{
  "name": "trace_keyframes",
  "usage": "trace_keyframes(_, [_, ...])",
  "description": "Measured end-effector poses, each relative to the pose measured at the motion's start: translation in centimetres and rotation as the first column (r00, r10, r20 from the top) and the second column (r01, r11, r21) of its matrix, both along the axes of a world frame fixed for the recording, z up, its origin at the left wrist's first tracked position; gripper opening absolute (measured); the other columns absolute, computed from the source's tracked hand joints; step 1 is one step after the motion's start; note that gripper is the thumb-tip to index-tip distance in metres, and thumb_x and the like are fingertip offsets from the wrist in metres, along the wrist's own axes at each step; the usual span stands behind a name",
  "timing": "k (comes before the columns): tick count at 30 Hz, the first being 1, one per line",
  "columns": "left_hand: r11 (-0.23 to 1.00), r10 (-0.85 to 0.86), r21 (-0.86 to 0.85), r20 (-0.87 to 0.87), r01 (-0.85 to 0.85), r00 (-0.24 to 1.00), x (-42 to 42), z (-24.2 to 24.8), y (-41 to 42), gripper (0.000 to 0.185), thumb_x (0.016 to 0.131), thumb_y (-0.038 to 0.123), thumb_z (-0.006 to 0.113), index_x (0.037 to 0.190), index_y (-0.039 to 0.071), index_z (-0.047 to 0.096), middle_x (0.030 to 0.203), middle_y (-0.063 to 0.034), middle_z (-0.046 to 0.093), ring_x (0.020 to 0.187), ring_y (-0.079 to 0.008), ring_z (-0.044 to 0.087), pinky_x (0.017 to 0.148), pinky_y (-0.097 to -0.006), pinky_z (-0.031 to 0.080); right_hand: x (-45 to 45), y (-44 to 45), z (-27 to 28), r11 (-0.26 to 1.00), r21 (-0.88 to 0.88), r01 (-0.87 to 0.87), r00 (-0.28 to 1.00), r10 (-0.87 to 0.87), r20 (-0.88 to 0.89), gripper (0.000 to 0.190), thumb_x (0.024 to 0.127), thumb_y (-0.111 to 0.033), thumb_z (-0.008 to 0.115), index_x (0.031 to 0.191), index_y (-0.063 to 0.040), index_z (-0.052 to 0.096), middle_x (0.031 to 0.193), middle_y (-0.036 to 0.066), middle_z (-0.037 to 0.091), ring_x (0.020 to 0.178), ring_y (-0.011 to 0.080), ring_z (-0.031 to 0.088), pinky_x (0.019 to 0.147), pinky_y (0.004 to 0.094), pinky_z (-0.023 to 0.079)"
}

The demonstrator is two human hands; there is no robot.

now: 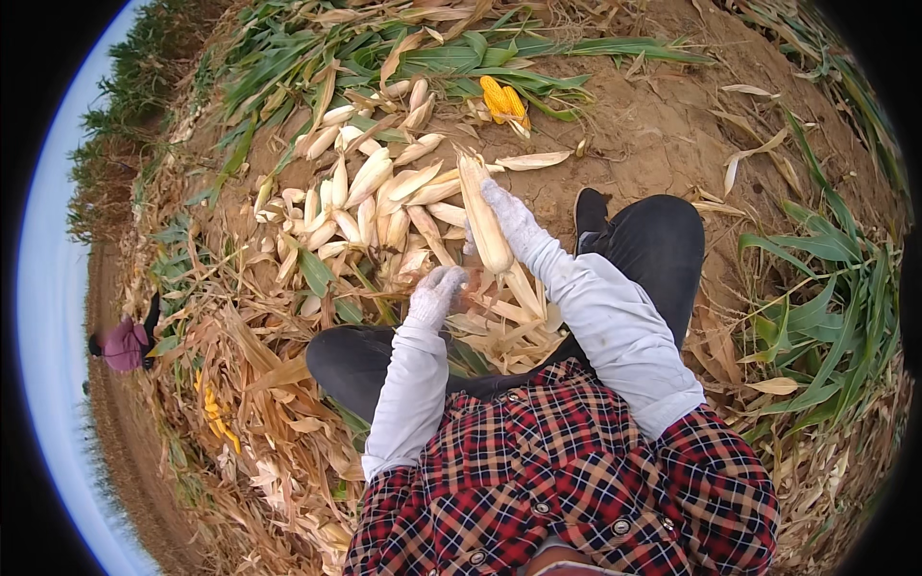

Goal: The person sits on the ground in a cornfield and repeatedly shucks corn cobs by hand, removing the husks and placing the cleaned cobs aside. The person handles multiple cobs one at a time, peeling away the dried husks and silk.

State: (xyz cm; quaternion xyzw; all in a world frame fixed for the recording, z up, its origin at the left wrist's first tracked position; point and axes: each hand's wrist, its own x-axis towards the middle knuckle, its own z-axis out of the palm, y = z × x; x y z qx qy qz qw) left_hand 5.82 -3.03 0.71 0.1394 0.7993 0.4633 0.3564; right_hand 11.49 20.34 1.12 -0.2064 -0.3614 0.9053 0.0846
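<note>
My right hand (513,216), in a whitish knitted glove, is closed around a corn ear (481,212) in pale dry husk. The ear stands slanted, its butt end towards me. Below and to the left of that ear is my left hand (436,294), also gloved, with its fingers curled. Blur beside its fingertips hides whether it grips anything. Just beyond both hands lies a heap of unhusked corn ears (371,180). Loose dry husks (518,317) cover the ground between my legs.
Bare husked yellow ears (504,101) lie beyond the heap, and more yellow cobs (216,414) are at the left. Green corn leaves (828,317) spread on the right. A person (126,342) bends far off at the left, near standing corn plants (137,129).
</note>
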Motion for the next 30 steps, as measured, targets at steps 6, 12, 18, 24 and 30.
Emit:
trace_keyframes(6, [0.871,0.314,0.341,0.168,-0.354,0.934,-3.5,5.0,5.4,0.026,0.103,0.027,0.067,0.104,0.002,0.073,0.09,-0.0053,0.072,0.072,-0.0121,0.063,0.064,-0.0291,0.056,0.3,-0.8,0.0,0.969,0.219,-0.117,0.993,0.119,0.001,0.063,0.103,-0.06,0.057,0.128,-0.003,0.063,0.098,0.012,0.072,0.079,0.0209,0.07,0.072,0.0344,0.061])
trace_keyframes(12, [0.885,0.309,0.354,0.037,-0.301,0.95,-4.4,9.7,8.9,0.026,0.1,0.027,0.072,0.106,0.001,0.073,0.092,-0.0049,0.071,0.07,-0.0119,0.063,0.059,-0.0277,0.055,0.4,-1.3,1.3,0.914,0.233,-0.332,0.942,0.332,0.039,0.07,0.103,-0.057,0.057,0.147,-0.003,0.056,0.128,0.011,0.069,0.11,0.0144,0.065,0.097,0.0305,0.053])
trace_keyframes(18, [0.939,0.24,0.287,-0.148,-0.191,0.959,-6.2,8.1,8.4,0.024,0.098,0.024,0.074,0.104,0.001,0.073,0.083,-0.0051,0.07,0.066,-0.0129,0.063,0.056,-0.0276,0.053,1.0,-2.1,2.4,0.848,0.511,-0.139,0.983,0.181,-0.033,0.066,0.101,-0.053,0.065,0.14,0.0,0.059,0.127,0.012,0.068,0.117,0.0187,0.062,0.104,0.033,0.05])
trace_keyframes(24, [0.769,0.396,0.492,0.136,-0.409,0.908,-5.1,6.8,8.7,0.017,0.1,0.018,0.068,0.104,0.001,0.072,0.09,-0.0058,0.071,0.069,-0.0146,0.064,0.059,-0.0288,0.053,0.8,-2.3,2.1,0.917,0.374,-0.138,0.987,0.158,-0.023,0.071,0.101,-0.057,0.062,0.143,-0.001,0.057,0.128,0.014,0.069,0.116,0.0198,0.065,0.103,0.0323,0.051])
trace_keyframes(30, [0.433,0.219,0.647,0.6,-0.628,0.769,-3.8,5.5,9.1,0.023,0.107,0.021,0.056,0.108,0.003,0.07,0.093,-0.0038,0.068,0.071,-0.0148,0.059,0.061,-0.0271,0.049,0.3,-2.3,1.5,0.939,-0.239,-0.247,0.962,0.21,-0.173,0.069,0.103,-0.06,0.057,0.143,-0.004,0.059,0.119,0.015,0.071,0.098,0.0216,0.07,0.088,0.0349,0.06])
